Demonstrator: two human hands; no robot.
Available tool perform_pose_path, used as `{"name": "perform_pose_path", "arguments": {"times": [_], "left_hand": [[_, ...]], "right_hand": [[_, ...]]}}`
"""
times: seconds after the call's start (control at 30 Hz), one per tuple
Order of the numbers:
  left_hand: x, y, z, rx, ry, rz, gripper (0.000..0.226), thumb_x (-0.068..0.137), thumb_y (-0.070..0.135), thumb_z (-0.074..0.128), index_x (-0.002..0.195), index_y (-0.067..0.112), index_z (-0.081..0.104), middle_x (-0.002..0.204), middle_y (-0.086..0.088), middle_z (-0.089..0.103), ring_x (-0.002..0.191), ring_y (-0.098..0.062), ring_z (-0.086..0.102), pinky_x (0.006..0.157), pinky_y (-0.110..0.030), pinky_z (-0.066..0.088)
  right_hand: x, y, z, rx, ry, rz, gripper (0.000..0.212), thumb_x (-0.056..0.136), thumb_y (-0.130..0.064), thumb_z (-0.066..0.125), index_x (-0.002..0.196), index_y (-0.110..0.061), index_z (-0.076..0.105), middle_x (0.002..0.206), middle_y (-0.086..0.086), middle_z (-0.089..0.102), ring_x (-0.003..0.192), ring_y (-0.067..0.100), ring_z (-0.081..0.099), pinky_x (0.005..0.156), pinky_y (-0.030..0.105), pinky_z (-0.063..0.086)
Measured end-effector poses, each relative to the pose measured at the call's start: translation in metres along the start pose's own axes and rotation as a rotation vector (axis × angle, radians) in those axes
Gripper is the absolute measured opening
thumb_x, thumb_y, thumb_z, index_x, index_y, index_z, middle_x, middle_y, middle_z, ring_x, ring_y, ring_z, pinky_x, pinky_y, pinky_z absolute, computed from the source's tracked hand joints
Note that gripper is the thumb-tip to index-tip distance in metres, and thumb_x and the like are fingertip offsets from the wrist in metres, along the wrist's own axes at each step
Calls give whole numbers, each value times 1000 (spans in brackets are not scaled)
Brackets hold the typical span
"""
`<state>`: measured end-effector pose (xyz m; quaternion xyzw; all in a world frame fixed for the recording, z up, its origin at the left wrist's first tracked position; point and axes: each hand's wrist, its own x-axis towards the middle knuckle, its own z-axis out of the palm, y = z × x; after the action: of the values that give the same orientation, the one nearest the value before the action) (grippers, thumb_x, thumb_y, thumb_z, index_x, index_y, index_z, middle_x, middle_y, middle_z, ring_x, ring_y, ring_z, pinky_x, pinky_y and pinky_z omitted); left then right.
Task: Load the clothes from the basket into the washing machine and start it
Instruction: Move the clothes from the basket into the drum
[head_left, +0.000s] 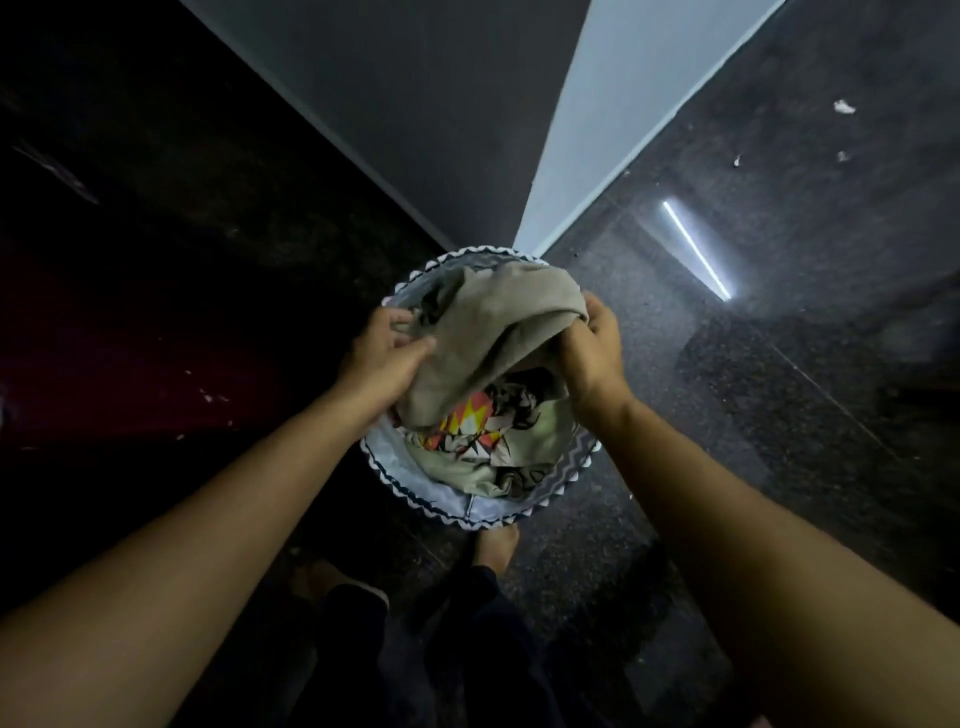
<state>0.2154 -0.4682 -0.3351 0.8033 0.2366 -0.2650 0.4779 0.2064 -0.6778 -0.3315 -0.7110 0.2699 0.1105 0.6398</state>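
A round laundry basket (400, 486) with a zigzag-patterned rim stands on the dark floor below me. A beige garment (485, 332) is lifted above it. My left hand (382, 356) grips its left edge and my right hand (592, 345) grips its right edge. Under it in the basket lies a pale green garment (540, 441) with a red, yellow and black print. The washing machine is not in view.
A wall corner (571, 130), dark grey on one face and pale on the other, rises just behind the basket. The polished dark stone floor (779, 338) reflects a strip light on the right. My bare feet (493, 545) stand right before the basket.
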Motion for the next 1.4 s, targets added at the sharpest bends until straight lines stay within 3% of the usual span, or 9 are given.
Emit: {"name": "perform_pose_path", "arguments": {"times": [0.1, 0.2, 0.37, 0.53, 0.67, 0.83, 1.07, 1.17, 1.4], "left_hand": [[-16, 4, -8, 62, -166, 155, 87, 80, 8, 80, 151, 24, 32, 141, -2, 49, 122, -15, 51, 97, -29, 45], [-45, 25, -6, 36, -356, 317, 110, 64, 31, 93, 151, 31, 26, 146, 9, 47, 134, -6, 47, 107, -27, 43], [-86, 73, -17, -87, -230, 147, 87, 52, 47, 83, 133, 23, 62, 126, -3, 68, 118, -23, 63, 101, -48, 51], [-147, 141, -50, -377, -169, 141, 14, 90, 10, 65, 96, 21, 71, 88, -4, 73, 91, -25, 71, 73, -30, 57], [-191, 183, -84, -553, -193, 223, 17, 94, 12, 64, 109, 8, 71, 104, -13, 74, 98, -31, 69, 93, -53, 54], [-245, 242, -129, -640, -271, 339, 28, 84, 24, 65, 107, 6, 65, 88, -13, 66, 71, -23, 56, 69, -35, 56], [-301, 278, -188, -619, -240, 504, 26, 102, 23, 45, 114, 12, 65, 95, -7, 72, 86, -22, 70, 70, -42, 62], [-312, 273, -225, -645, -166, 536, 25, 103, 30, 43, 106, 20, 66, 87, -1, 75, 80, -16, 71, 67, -37, 60], [-336, 230, -327, -722, 98, 567, 37, 98, 32, 58, 131, 15, 64, 121, -12, 71, 112, -28, 67, 94, -47, 56]], "right_hand": [[-14, -24, 8, -13, -3, -67, 14, 91, -11, 57, 84, -23, 57, 65, -18, 64, 65, -2, 60, 61, 26, 52], [-38, -62, 18, -98, -46, -188, 11, 78, -10, 57, 88, -12, 56, 72, 5, 60, 70, 11, 55, 60, 41, 51], [-87, -142, 13, -201, -193, -356, 24, 67, -20, 57, 88, -9, 54, 78, 4, 56, 74, 17, 54, 63, 42, 51], [-130, -198, -33, -385, -199, -537, 39, 80, -47, 76, 104, -21, 59, 95, -3, 66, 89, 17, 63, 79, 46, 56], [-158, -201, -74, -436, -224, -529, 68, 73, -68, 77, 129, -38, 51, 121, -11, 60, 109, 11, 61, 88, 45, 57], [-180, -185, -92, -493, -266, -476, 85, 68, -68, 83, 140, -43, 45, 136, -14, 56, 124, 10, 57, 99, 47, 53], [-211, -267, -53, -7, -211, -399, 21, 81, -11, 60, 97, -22, 66, 90, 6, 72, 86, 23, 70, 76, 55, 59], [-225, -319, -30, 128, -253, -388, 13, 92, -16, 58, 94, -24, 69, 92, 9, 70, 90, 32, 67, 78, 50, 58], [-262, -396, 47, 84, -389, -481, 24, 102, -15, 49, 106, -14, 73, 103, 9, 77, 101, 27, 73, 88, 43, 60]]}}
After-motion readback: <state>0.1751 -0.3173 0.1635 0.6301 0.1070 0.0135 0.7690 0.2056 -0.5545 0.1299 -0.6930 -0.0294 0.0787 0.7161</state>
